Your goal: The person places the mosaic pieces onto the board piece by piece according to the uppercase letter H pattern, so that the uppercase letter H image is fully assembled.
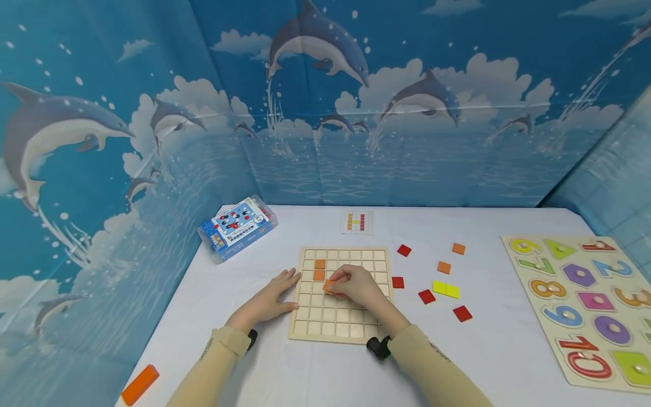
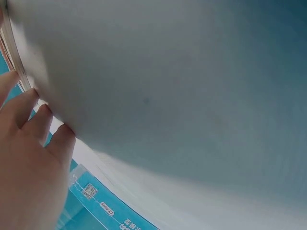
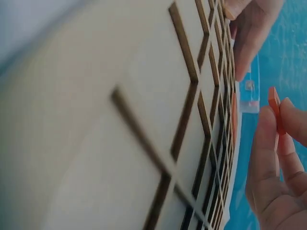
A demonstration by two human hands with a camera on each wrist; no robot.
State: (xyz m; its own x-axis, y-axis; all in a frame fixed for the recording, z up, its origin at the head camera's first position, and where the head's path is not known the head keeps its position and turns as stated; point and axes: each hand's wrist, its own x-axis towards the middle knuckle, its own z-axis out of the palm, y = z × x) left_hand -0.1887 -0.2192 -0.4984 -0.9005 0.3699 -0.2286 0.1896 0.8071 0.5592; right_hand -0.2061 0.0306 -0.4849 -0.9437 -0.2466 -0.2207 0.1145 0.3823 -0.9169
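A wooden grid board (image 1: 325,333) lies on the white table, with two orange square tiles (image 1: 319,269) set one below the other in its upper left cells. Over the board, my right hand (image 1: 356,285) pinches another orange square tile (image 3: 275,108) between thumb and fingers. In the right wrist view this tile is held on edge, apart from the grid. My left hand (image 1: 268,301) rests at the board's left edge with its fingers spread, fingertips touching the rim. The left wrist view shows that hand (image 2: 36,158) from behind, beside the board's side.
Right of the board lie several red tiles (image 1: 404,250), two orange tiles (image 1: 444,267) and yellow tiles (image 1: 446,289). A pattern card (image 1: 358,223) lies behind the board. A blue box (image 1: 237,227) stands back left, an orange block (image 1: 140,385) front left, a number puzzle (image 1: 569,339) far right.
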